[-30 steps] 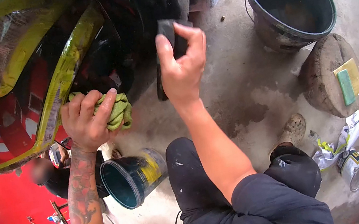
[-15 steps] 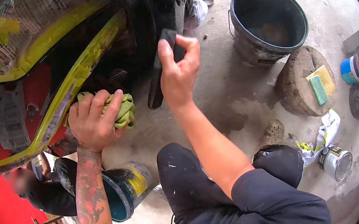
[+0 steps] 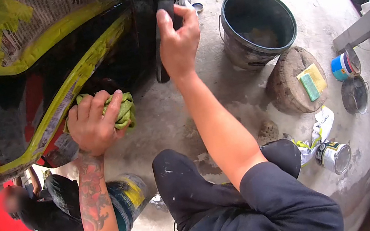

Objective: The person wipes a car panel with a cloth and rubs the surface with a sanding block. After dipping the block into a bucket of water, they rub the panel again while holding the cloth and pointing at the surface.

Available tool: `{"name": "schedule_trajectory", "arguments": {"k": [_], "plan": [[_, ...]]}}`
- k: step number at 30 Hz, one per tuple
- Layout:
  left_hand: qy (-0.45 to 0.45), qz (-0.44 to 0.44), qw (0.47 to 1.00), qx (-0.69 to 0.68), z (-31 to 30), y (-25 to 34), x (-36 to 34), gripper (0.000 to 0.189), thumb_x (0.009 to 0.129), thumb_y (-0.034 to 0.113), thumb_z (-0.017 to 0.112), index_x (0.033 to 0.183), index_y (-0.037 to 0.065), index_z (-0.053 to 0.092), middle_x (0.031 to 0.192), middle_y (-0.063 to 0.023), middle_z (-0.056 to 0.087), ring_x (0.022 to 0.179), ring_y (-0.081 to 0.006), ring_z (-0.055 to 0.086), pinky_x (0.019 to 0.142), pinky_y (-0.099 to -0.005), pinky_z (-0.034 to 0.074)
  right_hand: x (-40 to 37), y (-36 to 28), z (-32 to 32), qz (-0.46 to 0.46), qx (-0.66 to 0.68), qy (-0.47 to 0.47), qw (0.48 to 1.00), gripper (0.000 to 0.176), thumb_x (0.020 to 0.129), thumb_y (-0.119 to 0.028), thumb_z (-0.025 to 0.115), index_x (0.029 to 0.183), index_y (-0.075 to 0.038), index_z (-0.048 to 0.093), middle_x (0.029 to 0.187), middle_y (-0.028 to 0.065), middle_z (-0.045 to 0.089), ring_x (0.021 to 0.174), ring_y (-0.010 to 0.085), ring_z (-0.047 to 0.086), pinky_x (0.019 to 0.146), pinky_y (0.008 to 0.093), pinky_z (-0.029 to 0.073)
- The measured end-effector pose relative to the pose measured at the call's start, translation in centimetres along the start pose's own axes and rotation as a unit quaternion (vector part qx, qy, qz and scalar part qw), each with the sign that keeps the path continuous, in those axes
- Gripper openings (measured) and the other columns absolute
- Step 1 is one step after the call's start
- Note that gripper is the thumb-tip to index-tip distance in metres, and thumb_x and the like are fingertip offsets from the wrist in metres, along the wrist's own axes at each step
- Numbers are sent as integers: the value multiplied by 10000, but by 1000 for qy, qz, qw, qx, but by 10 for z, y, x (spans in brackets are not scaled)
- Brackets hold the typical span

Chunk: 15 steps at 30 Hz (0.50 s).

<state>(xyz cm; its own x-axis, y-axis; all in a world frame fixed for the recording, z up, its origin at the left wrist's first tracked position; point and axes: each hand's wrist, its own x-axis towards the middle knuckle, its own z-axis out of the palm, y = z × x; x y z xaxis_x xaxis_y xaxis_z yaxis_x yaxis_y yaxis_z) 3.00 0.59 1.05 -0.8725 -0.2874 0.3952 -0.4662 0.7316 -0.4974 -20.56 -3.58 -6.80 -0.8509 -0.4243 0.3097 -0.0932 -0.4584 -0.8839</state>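
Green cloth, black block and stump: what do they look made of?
Green cloth: textile, soft and matte, perhaps microfibre; it bunches in folds under the left hand.
Black block: dull finish; the even dark surface could be rubber, foam or plastic, I can't tell which.
Stump: probably wood, rough and unfinished; its brownish round top looks uneven.

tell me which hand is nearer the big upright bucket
Right. The right hand, holding a dark block, is left of the bucket in the picture, apart from it; the left hand, holding the green cloth, is farther left and lower.
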Motion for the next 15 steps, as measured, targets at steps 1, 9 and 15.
{"name": "schedule_trajectory", "arguments": {"k": [1, 9, 15], "plan": [[1, 0, 1000, 1, 0, 0, -1, 783, 499, 348, 895, 1261, 228, 759, 1129, 32, 656, 1018, -223, 637, 823, -422, 477, 5, -3, 0, 16, 10, -4, 1000, 278, 962, -181, 755, 1081, 35, 628, 1047, 190, 631, 1025, 371, 617, 956, 443, 485], [-14, -5, 1000, -6, 0, 1, -4, 673, 641, 359, 875, 1288, 210, 769, 1146, 10, 669, 1031, -268, 649, 876, -452, 496, -65, 25, -27, -66, -8, -19, 998, 240, 965, -128, 758, 1118, 14, 638, 1056, 154, 637, 1019, 284, 613, 931, 410, 493], [1, 3, 1000, 5, 2, -1, -5, 603, 717, 414, 842, 1278, 203, 777, 1132, 8, 684, 1012, -268, 658, 870, -456, 499, -3, 12, -9, -117, -10, -18, 993, 245, 935, -117, 776, 1105, 2, 645, 1048, 190, 647, 1006, 389, 614, 907, 459, 502]]}}
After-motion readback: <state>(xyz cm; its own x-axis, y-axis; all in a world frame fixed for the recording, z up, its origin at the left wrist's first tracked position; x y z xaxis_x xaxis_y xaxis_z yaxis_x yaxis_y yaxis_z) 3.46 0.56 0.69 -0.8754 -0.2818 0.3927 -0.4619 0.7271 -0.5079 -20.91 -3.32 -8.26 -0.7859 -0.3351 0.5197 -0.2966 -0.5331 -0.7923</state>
